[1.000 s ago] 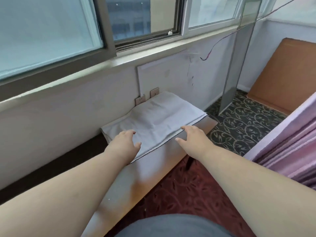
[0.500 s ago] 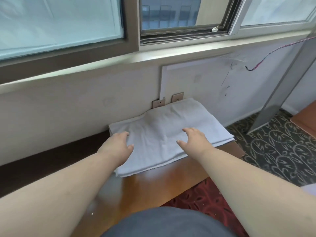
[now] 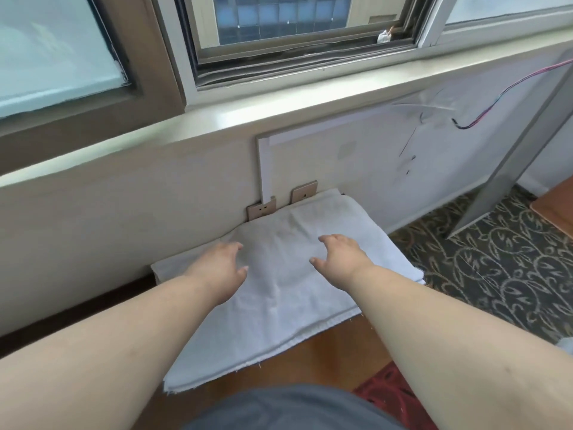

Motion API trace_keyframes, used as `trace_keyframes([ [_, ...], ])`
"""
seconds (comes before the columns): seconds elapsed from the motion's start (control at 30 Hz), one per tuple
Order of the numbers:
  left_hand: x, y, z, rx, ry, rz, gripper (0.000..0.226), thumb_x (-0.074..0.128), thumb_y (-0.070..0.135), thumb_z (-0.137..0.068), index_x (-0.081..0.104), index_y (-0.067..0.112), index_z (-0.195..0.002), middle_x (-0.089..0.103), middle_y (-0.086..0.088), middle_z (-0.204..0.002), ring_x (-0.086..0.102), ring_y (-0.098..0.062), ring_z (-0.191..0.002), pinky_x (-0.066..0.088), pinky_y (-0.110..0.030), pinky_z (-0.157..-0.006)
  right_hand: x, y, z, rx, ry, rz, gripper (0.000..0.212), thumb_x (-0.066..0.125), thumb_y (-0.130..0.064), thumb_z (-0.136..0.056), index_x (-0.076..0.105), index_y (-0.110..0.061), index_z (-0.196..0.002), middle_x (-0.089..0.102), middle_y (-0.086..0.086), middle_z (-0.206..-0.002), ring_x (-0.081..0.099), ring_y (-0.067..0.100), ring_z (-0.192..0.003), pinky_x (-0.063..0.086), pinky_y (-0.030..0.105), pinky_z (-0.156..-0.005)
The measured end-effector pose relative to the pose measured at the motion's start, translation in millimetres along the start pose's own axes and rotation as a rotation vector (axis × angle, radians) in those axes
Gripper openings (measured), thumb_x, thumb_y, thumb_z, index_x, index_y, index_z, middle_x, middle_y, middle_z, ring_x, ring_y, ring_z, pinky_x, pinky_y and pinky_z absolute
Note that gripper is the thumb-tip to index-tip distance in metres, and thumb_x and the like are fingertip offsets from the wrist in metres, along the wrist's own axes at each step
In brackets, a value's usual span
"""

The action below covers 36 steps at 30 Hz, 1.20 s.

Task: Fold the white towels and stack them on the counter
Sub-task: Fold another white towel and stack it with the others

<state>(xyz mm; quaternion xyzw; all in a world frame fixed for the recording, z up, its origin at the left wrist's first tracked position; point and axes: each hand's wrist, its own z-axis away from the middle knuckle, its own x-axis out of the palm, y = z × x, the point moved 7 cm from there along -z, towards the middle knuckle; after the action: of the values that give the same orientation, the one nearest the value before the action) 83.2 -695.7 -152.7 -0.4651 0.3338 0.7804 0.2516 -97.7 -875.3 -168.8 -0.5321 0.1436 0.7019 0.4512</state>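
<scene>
Head view gives me both hands over the folded white towel (image 3: pixel 279 290) on the wooden counter (image 3: pixel 313 355): left hand (image 3: pixel 217 268) and right hand (image 3: pixel 341 259), fingers loosely spread, holding nothing. I'd press flat, smooth outward from between them, and square the near edges beneath my wrists.

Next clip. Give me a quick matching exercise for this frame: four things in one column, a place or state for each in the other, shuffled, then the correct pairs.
Things:
1. white towel
2. left hand
3. red wire
4. patterned carpet

Places or states:
A. hangs along the wall below the window sill, at the far right
B. lies folded on the wooden counter, against the wall
C. covers the floor to the right of the counter
D. over the towel's left part, fingers spread and relaxed

Pairs: 1-B, 2-D, 3-A, 4-C
</scene>
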Motion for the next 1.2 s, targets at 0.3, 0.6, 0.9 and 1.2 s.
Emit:
trace_keyframes([
  [0.3,22.2,36.2,-81.9,-0.112,-0.063,-0.069,0.062,0.05,0.038,-0.096,0.032,0.017,-0.15,0.033,-0.007,-0.154,0.032,-0.023,-0.141,0.026,-0.029,-0.114,-28.9,32.6,-137.8,-0.126,-0.138,0.158,0.069,0.049,-0.054,-0.096,0.029,-0.023,-0.155,0.032,0.001,-0.158,0.024,0.027,-0.146,0.032,0.044,-0.115],
  [0.6,38.4,74.8,-132.2,-0.139,-0.118,-0.061,0.055,0.045,0.03,-0.097,0.032,0.021,-0.15,0.029,-0.002,-0.156,0.033,-0.024,-0.14,0.029,-0.031,-0.113,-25.7,25.4,-214.2,-0.313,-0.252,0.284,0.073,0.051,-0.052,-0.097,0.024,-0.022,-0.157,0.032,0.004,-0.159,0.026,0.031,-0.145,0.028,0.039,-0.114],
  [0.9,58.5,96.4,-193.1,-0.149,-0.146,0.0,0.068,0.045,0.016,-0.095,0.013,0.026,-0.155,0.019,-0.004,-0.16,0.041,-0.03,-0.135,0.035,-0.036,-0.107,-20.0,20.1,-220.8,-0.495,-0.2,0.272,0.038,0.054,-0.044,-0.09,0.058,-0.021,-0.12,0.051,0.001,-0.117,0.042,0.025,-0.117,0.043,0.038,-0.085],
  [1.2,63.6,22.5,-173.6,-0.382,-0.313,-0.136,0.046,0.06,0.046,-0.088,0.051,0.02,-0.124,0.051,-0.009,-0.127,0.056,-0.028,-0.114,0.048,-0.034,-0.093,-42.3,49.8,-208.1,-0.405,-0.106,0.398,0.03,0.04,-0.056,-0.092,0.044,-0.026,-0.088,0.051,-0.011,-0.072,0.047,0.01,-0.063,0.025,0.029,-0.057],
])
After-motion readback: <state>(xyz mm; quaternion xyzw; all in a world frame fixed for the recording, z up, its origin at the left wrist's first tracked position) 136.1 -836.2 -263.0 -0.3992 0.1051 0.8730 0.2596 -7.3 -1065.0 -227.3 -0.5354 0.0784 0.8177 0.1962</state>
